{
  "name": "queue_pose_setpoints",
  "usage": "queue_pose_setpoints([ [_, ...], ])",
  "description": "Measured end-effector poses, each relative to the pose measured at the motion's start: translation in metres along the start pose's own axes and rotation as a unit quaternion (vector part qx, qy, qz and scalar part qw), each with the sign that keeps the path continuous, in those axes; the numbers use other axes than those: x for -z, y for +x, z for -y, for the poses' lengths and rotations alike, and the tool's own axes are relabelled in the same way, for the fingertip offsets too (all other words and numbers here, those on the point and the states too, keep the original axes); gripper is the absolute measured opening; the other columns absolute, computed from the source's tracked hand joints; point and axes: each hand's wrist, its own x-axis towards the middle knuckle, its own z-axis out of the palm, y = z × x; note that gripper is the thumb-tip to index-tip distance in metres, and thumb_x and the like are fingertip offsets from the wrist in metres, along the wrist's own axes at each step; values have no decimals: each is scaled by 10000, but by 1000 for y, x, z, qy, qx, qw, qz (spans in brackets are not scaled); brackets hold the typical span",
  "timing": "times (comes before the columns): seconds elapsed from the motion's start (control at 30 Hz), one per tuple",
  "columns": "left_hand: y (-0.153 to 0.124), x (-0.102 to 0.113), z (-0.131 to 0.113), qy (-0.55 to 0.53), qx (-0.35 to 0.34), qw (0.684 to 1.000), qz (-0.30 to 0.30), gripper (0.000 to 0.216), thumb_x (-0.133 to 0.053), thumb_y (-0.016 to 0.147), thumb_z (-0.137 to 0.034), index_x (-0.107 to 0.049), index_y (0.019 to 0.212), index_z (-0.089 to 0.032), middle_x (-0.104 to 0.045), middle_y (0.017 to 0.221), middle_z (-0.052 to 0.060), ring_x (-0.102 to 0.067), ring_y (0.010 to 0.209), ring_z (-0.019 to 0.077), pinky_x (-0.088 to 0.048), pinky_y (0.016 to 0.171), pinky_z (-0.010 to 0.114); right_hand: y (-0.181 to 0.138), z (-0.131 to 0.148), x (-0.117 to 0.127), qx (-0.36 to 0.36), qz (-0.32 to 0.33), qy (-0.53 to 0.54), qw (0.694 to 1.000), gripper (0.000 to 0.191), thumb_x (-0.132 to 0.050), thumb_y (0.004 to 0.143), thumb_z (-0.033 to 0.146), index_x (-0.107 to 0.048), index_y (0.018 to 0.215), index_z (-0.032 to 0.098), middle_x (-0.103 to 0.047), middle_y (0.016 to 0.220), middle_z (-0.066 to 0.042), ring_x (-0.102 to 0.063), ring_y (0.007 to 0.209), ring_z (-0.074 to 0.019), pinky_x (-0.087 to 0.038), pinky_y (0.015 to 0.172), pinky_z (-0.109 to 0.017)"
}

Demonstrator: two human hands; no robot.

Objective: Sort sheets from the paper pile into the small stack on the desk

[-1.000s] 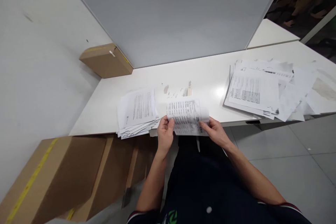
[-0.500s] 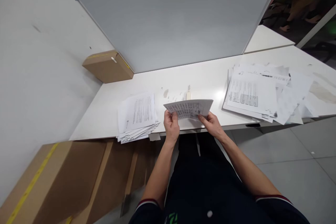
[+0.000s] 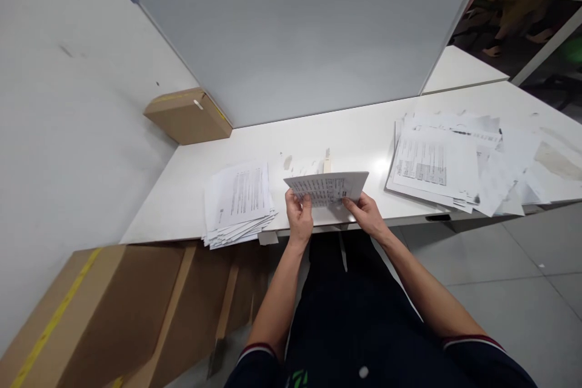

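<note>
My left hand (image 3: pixel 300 219) and my right hand (image 3: pixel 366 214) both grip a printed sheet of paper (image 3: pixel 328 188), folded over so its top half lies nearly flat above the front edge of the white table (image 3: pixel 354 133). My left hand pinches its left end, my right hand its right end. A neat stack of folded printed papers (image 3: pixel 239 201) lies on the table just left of my left hand. A loose, spread pile of printed sheets (image 3: pixel 459 160) covers the table to the right of my right hand.
A grey partition board (image 3: pixel 295 30) stands behind the table. A small cardboard box (image 3: pixel 188 115) leans at the table's back left corner. Large cardboard boxes (image 3: pixel 113 309) sit on the floor at the left. Small torn scraps (image 3: pixel 313 163) lie behind the held sheet.
The sheet was upright and open facing me a second ago; it has since been folded over and lifted slightly toward the table. Little has moved in the last half second.
</note>
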Motion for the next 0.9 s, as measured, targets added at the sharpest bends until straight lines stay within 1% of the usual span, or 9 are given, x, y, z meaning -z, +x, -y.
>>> queue_pose_setpoints([
  [0.07, -1, 0, 0, 1, 11, 1000, 18, 297, -476, 849, -403, -446, 1055, -193, -561, 1018, 82, -550, 991, 171, -431, 876, 307, 1, -3, 0, 1, 1, 0, 1000, 366, -546, 796, 421, -599, 1076, 191, -658, 1061, -60, -601, 970, -232, -476, 803, -341],
  [0.13, -2, 1, -2, 18, 15, 1000, 20, 280, -459, 855, -411, -474, 1023, -187, -565, 1013, 81, -547, 994, 172, -433, 863, 297, -1, -2, 1, 2, 0, -20, 1000, 343, -532, 808, 417, -606, 1052, 188, -668, 1031, -58, -607, 954, -233, -480, 789, -332],
  [0.3, -9, 5, -5, 53, 22, 998, -15, 227, -482, 847, -391, -539, 882, -173, -587, 850, 41, -570, 858, 143, -446, 768, 249, -12, 12, 9, 26, -4, -140, 990, 268, -499, 835, 379, -627, 985, 197, -682, 906, -42, -621, 846, -229, -478, 698, -300],
  [0.4, -14, 7, -3, 38, -10, 999, -31, 200, -504, 841, -357, -564, 848, -167, -586, 809, 34, -578, 813, 139, -446, 769, 255, -17, 17, 11, 63, -15, -176, 982, 229, -494, 839, 355, -640, 929, 204, -681, 849, -32, -618, 809, -221, -468, 698, -297],
  [0.47, -17, 7, -1, 31, -50, 998, -21, 192, -497, 847, -337, -580, 885, -168, -591, 862, 50, -578, 856, 153, -444, 804, 276, -18, 15, 11, 74, -24, -167, 983, 226, -491, 841, 345, -637, 936, 202, -682, 870, -34, -617, 829, -218, -466, 726, -301],
  [0.53, -18, 5, 1, 29, -72, 997, 3, 200, -480, 857, -320, -577, 951, -173, -589, 938, 69, -568, 927, 170, -439, 847, 299, -18, 11, 10, 64, -29, -140, 988, 240, -488, 842, 351, -626, 962, 195, -682, 902, -41, -618, 856, -218, -469, 747, -307],
  [0.63, -20, 3, 5, 25, -41, 998, 31, 238, -456, 870, -318, -535, 1047, -180, -589, 967, 79, -565, 952, 172, -440, 871, 313, -17, 3, 9, 35, -23, -105, 994, 274, -492, 835, 374, -613, 995, 186, -679, 931, -51, -619, 875, -222, -477, 746, -311],
  [0.73, -21, 2, 7, 25, -20, 999, 33, 252, -439, 878, -317, -513, 1081, -186, -587, 971, 80, -562, 962, 171, -434, 891, 321, -18, 1, 10, 33, -17, -124, 992, 276, -485, 839, 373, -612, 1004, 192, -679, 926, -45, -620, 856, -218, -477, 725, -306],
  [0.9, -22, 2, 0, 15, -93, 995, 25, 182, -440, 877, -290, -576, 941, -188, -588, 937, 68, -559, 955, 186, -429, 894, 362, -25, 14, 17, 85, -31, -213, 973, 227, -451, 865, 333, -627, 878, 190, -658, 750, -21, -609, 707, -189, -465, 640, -280],
])
